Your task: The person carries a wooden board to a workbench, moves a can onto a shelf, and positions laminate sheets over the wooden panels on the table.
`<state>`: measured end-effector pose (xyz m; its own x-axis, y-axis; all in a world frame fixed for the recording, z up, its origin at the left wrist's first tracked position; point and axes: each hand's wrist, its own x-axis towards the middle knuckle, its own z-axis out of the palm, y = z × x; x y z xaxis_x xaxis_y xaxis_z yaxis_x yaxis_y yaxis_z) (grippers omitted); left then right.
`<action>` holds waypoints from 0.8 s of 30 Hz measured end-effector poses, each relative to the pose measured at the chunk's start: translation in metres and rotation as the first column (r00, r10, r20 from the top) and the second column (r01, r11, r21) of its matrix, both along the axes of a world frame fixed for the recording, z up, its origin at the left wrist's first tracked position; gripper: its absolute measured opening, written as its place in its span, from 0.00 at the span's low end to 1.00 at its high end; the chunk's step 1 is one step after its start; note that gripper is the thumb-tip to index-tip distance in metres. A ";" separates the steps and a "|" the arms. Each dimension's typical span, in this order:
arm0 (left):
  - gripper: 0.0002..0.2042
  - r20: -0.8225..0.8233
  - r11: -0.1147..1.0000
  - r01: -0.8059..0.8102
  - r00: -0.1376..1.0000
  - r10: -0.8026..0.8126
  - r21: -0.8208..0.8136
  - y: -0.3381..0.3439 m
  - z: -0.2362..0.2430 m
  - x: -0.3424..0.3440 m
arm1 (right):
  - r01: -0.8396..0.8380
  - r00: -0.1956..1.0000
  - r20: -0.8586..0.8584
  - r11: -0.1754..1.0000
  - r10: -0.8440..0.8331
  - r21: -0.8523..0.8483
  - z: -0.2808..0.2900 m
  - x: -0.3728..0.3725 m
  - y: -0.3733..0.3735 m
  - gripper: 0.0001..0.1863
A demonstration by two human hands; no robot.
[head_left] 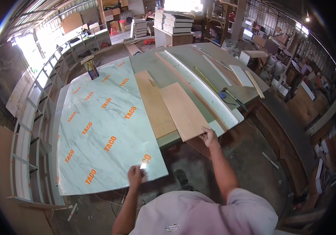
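Head view: right hand (210, 138) outstretched, thumb atop board (184, 110)

Orange printed lettering (110, 143) across a pale, grey-veined marble-patterned sheet (91, 152)
One short word in capitals repeats in slanted rows, left of centre in the frame, one partly hidden; a dark outlined emblem (172, 227) marks the pale cloth shirt (211, 213) at the lower edge.

wide downward view from head height
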<state>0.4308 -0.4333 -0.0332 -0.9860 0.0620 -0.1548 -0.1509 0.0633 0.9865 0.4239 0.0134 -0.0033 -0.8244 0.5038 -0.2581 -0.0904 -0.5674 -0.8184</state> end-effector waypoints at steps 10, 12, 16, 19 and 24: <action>0.14 0.048 0.682 -0.718 0.683 0.729 -0.138 -0.076 -0.081 0.039 | 0.110 0.961 0.241 0.986 -0.137 0.122 -0.026 -0.166 0.116 0.16; 0.14 0.032 0.554 -0.792 0.565 0.824 -0.256 -0.069 -0.091 0.065 | 0.118 0.887 0.345 0.872 -0.308 0.476 -0.024 -0.161 0.112 0.15; 0.14 0.114 0.435 -0.848 0.421 0.900 -0.303 -0.046 -0.109 0.110 | -0.058 0.870 0.221 0.354 -0.441 0.934 -0.014 -0.163 0.090 0.15; 0.14 0.120 0.397 -0.845 0.380 0.917 -0.358 -0.034 -0.118 0.127 | -0.061 0.973 0.115 0.257 -0.198 0.964 -0.003 -0.202 0.065 0.13; 0.16 0.155 0.404 -0.802 0.375 0.914 -0.440 -0.025 -0.132 0.144 | -0.035 0.999 0.037 -0.032 0.039 0.999 -0.003 -0.294 0.032 0.17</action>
<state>0.5744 -0.4587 -0.1653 -0.3478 -0.8824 -0.3168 -0.5657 -0.0720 0.8215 0.1298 0.0457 -0.0062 -0.8515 0.2089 0.4810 -0.1035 0.8322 -0.5447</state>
